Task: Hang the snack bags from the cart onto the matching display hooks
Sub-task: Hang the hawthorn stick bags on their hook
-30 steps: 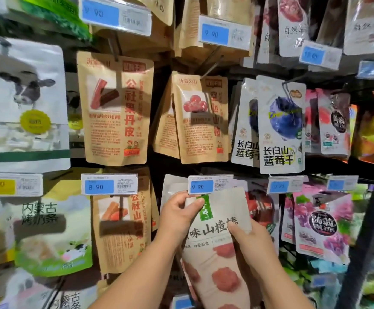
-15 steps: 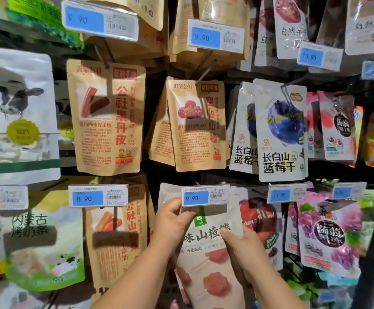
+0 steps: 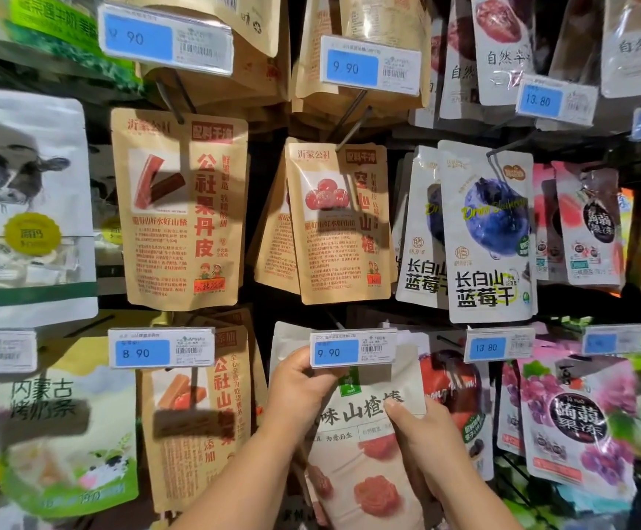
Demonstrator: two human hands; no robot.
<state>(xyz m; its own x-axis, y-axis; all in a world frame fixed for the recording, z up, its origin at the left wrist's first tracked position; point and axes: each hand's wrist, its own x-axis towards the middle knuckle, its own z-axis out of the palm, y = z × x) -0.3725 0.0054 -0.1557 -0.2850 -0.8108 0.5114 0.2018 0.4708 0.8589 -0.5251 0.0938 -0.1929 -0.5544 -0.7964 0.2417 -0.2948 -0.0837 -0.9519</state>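
I hold a pale hawthorn snack bag (image 3: 364,445) with red round pieces printed on it, low in the middle of the display. My left hand (image 3: 297,392) grips its top left corner, just under the 9.90 price tag (image 3: 353,348). My right hand (image 3: 422,441) grips its right edge with the thumb on the front. The bag's top edge is hidden behind that price tag, so the hook itself is out of sight. A similar pale bag (image 3: 286,338) shows behind my left hand.
Brown kraft hawthorn bags (image 3: 181,208) (image 3: 340,223) hang above on hooks. Blueberry bags (image 3: 487,231) hang to the upper right, grape jelly bags (image 3: 575,418) to the right, a brown bag (image 3: 200,415) to the left, milk snack bags (image 3: 24,204) far left.
The view has shifted slightly, so the display sits lower and nearer in the frame. Both hands keep their grip on the bag, whose top stays under the 9.90 tag.
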